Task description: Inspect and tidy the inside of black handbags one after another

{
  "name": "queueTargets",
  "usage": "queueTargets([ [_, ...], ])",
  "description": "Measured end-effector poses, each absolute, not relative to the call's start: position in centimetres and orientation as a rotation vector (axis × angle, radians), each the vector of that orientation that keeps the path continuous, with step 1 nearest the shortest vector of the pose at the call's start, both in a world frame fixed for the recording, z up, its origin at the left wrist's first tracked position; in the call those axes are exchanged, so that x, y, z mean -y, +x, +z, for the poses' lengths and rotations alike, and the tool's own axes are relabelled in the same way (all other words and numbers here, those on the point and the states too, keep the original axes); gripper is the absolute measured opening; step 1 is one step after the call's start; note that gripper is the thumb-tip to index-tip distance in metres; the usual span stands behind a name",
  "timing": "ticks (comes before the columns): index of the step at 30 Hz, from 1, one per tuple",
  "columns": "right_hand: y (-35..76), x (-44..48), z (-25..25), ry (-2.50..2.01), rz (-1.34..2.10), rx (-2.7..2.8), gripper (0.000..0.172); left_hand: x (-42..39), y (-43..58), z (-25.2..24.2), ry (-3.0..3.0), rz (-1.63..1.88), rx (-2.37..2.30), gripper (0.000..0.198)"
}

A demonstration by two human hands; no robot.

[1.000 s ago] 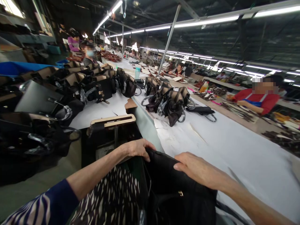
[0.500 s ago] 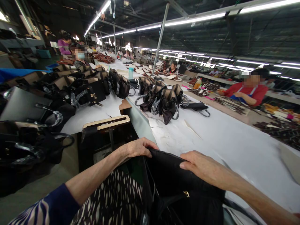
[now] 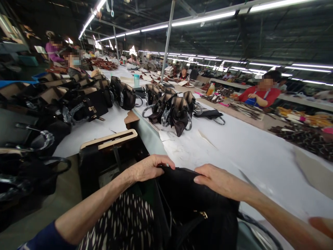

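At lower centre, my left hand (image 3: 152,167) and right hand (image 3: 220,180) pinch the top edge of a black bag (image 3: 188,194); other bags (image 3: 100,103) crowd the frame's left side.

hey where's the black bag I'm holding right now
The black bag is low in the head view, just right of centre, its top edge held by your left hand and right hand, beside the patterned cloth.

Tube lights (image 3: 204,18) glare below a dim, perhaps blurred roof (image 3: 281,38).

Black bag (image 3: 196,198) with gold-toned fitting (image 3: 204,215)
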State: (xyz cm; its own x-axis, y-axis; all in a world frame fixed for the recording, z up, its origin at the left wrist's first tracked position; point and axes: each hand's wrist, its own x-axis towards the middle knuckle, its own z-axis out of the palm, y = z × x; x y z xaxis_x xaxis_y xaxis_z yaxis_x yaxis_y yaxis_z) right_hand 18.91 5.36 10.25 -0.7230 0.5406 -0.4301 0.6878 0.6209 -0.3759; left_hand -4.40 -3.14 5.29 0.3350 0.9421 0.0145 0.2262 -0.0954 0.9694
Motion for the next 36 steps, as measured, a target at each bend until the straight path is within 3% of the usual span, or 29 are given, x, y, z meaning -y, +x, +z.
queueTargets([
  [13,18.6,-5.1,9.7,1.081,-0.683,-2.601,0.025,2.2,-3.8,6.8,1.939,0.61,-1.368,0.006],
  [19,18.2,-4.7,9.9,1.137,-0.599,-2.607,0.024,1.9,-3.0,7.6,1.817,0.494,-1.593,0.012],
  [28,18.8,-4.4,9.6,1.15,-0.649,-2.599,0.028,2.4,-2.1,5.3,1.811,0.915,-1.501,0.011],
  [36,19.2,-4.6,9.7,1.156,-0.656,-2.602,0.026,2.2,-1.6,4.7,1.795,0.912,-1.613,0.013],
])
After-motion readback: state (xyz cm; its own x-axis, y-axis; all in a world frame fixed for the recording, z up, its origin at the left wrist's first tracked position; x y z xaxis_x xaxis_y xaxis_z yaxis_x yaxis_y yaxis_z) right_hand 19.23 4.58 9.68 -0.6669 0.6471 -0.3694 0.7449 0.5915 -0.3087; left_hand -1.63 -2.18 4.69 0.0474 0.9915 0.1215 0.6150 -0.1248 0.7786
